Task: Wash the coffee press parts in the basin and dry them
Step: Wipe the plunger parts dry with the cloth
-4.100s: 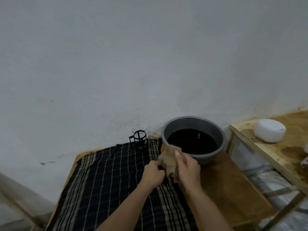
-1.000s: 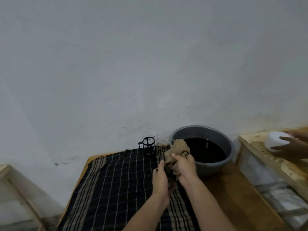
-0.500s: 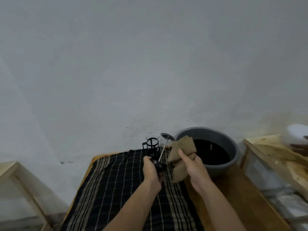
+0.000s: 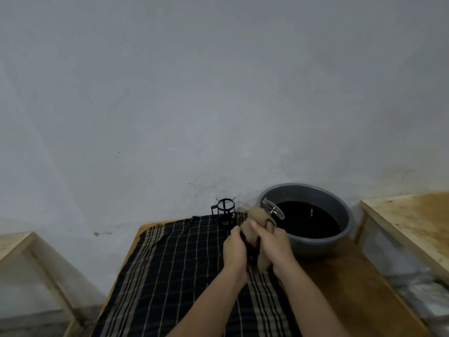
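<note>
left hand (image 4: 235,249) closed around dark lid end of plunger | right hand (image 4: 274,246) clasping tan cloth (image 4: 255,229) wrapped round the rod | mesh disc (image 4: 273,209) sticks out over basin (image 4: 315,244) rim | glass carafe (image 4: 226,210) upright on checked cloth (image 4: 182,263), by wall

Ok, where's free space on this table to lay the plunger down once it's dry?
The checked cloth is bare left of the left hand, in front of the glass carafe. The far right corner is crowded by the basin.
</note>
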A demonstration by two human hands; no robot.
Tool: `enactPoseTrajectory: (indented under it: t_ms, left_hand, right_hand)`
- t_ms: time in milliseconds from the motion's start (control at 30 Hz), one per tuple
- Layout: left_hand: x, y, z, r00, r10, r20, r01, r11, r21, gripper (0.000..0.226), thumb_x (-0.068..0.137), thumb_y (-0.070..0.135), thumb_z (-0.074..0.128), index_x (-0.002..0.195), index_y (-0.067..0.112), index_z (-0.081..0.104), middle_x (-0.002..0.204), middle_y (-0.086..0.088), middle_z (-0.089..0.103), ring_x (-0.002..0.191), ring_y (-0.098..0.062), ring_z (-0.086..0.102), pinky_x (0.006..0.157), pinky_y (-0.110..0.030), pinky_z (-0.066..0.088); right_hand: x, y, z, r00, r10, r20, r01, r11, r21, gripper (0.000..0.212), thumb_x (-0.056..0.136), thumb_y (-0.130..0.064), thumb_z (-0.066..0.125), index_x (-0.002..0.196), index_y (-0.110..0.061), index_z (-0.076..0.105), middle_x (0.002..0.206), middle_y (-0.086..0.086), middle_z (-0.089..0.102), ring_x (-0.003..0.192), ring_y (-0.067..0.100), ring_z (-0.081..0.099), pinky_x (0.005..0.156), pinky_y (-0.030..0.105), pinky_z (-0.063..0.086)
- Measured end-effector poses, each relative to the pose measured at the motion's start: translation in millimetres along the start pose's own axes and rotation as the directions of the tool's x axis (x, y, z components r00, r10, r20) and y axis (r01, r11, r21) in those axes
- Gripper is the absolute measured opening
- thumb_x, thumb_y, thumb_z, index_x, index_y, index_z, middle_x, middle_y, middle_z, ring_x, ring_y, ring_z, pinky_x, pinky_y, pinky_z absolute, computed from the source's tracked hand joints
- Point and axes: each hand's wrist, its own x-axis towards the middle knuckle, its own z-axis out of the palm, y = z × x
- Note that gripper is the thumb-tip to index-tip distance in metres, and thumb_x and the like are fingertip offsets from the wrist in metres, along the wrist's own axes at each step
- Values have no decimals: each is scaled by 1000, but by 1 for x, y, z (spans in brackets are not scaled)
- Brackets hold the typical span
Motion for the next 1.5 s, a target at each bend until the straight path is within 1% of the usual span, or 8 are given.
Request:
enactPoseTrajectory:
  t_ms: [133, 333, 433, 700, 1000, 1100, 1233, 1500]
  left_hand:
    - [7, 9, -21, 1000, -16, 12, 17, 991, -130, 30, 99, 31, 41, 94, 10, 63, 90, -13, 67, 80, -25, 62, 65, -35, 51]
    - [4, 11, -11, 993, -25, 113, 52, 968, -246, 44, 97, 43, 42, 92, 7, 67, 84, -16, 67, 82, -28, 62, 81, -41, 50]
    - [1, 11, -9, 993, -48, 110, 71, 974, -216, 50, 98, 45, 40, 96, 5, 69, 88, -17, 70, 88, -29, 64, 82, -41, 51]
    - [12, 5, -14, 998, 36, -49, -38, 999, -37, 74, 83, 69, 38, 129, 15, 58, 124, -14, 64, 113, -31, 61, 100, -51, 48]
    - [1, 16, -20, 1000, 28, 12, -27, 996, -87, 41, 100, 31, 42, 67, 10, 54, 58, -7, 56, 63, -21, 55, 60, -34, 46]
    - [3, 21, -21, 999, 0, -42, -3, 996, -84, 38, 99, 32, 42, 77, 7, 60, 65, -9, 63, 67, -25, 60, 61, -34, 49]
    - [6, 26, -18, 994, -31, -105, 20, 995, -99, 44, 101, 35, 35, 119, 3, 58, 108, -22, 65, 97, -36, 63, 90, -49, 53]
    - [2, 13, -18, 996, -67, -51, 72, 990, 123, 32, 98, 27, 32, 103, 11, 58, 92, -12, 64, 77, -23, 59, 57, -31, 48]
  right_hand:
    - [-8, -6, -21, 999, 20, 35, -29, 951, 307, 18, 91, -27, 64, 106, -19, 67, 102, 8, 72, 99, 27, 66, 92, 46, 51]
    - [-23, 3, -2, 906, -292, 308, 407, 802, -438, 11, 92, -36, 61, 101, -30, 64, 97, -9, 69, 96, 3, 64, 92, 28, 51]
    - [-21, 10, 3, 879, -423, 220, 471, 695, -543, 26, 88, -52, 57, 84, -28, 66, 82, -11, 68, 90, 5, 63, 94, 34, 49]
    - [-28, -1, 16, 990, -133, -44, 139, 970, 200, 15, 91, -37, 62, 99, -25, 68, 95, -4, 73, 94, 11, 66, 86, 33, 50]
    - [-26, 9, 25, 878, -375, 298, 473, 779, -412, 56, 86, -68, 41, 76, -18, 65, 72, 2, 69, 73, 8, 67, 89, 42, 52]
    - [-28, 7, 24, 871, -455, 185, 492, 807, -328, 49, 86, -53, 57, 63, -10, 63, 60, 7, 66, 56, 11, 64, 64, 34, 56]
    - [-34, 10, 22, 947, -321, -20, 320, 947, -29, 23, 88, -34, 66, 78, -14, 70, 73, 5, 71, 72, 15, 68, 68, 32, 54]
    - [-11, -12, 21, 995, -1, -101, 29, 961, 274, 17, 92, -43, 58, 93, -26, 61, 102, 3, 67, 100, 21, 62, 96, 42, 48]
